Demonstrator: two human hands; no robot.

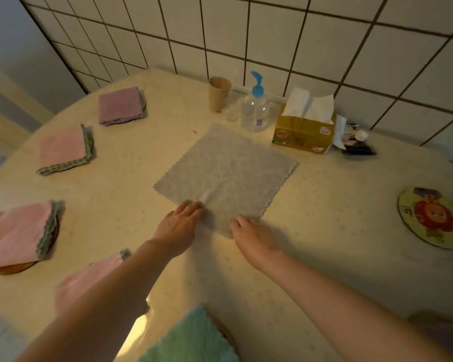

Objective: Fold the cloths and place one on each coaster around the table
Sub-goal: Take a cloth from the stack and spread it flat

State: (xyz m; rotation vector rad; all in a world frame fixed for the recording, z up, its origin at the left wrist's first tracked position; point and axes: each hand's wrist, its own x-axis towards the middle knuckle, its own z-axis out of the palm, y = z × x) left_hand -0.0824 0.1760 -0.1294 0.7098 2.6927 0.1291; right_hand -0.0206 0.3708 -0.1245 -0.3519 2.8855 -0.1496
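Note:
A grey cloth (228,171) lies spread flat as a diamond in the middle of the table. My left hand (178,226) rests on its near-left edge with fingers spread. My right hand (254,236) presses flat on its near corner. Folded cloths sit on coasters along the left: a purple one (120,105), a pink one (62,148) and another pink one (16,236). A further pink cloth (89,278) is partly hidden by my left arm. A green folded cloth (191,338) lies on a coaster at the near edge. A round coaster with a cartoon print (434,218) lies bare at the right.
Along the tiled wall stand a paper cup (219,94), a clear pump bottle with a blue top (255,108), a yellow tissue box (305,129) and a small dark figurine (356,142). The table (324,205) has a pale patterned cover.

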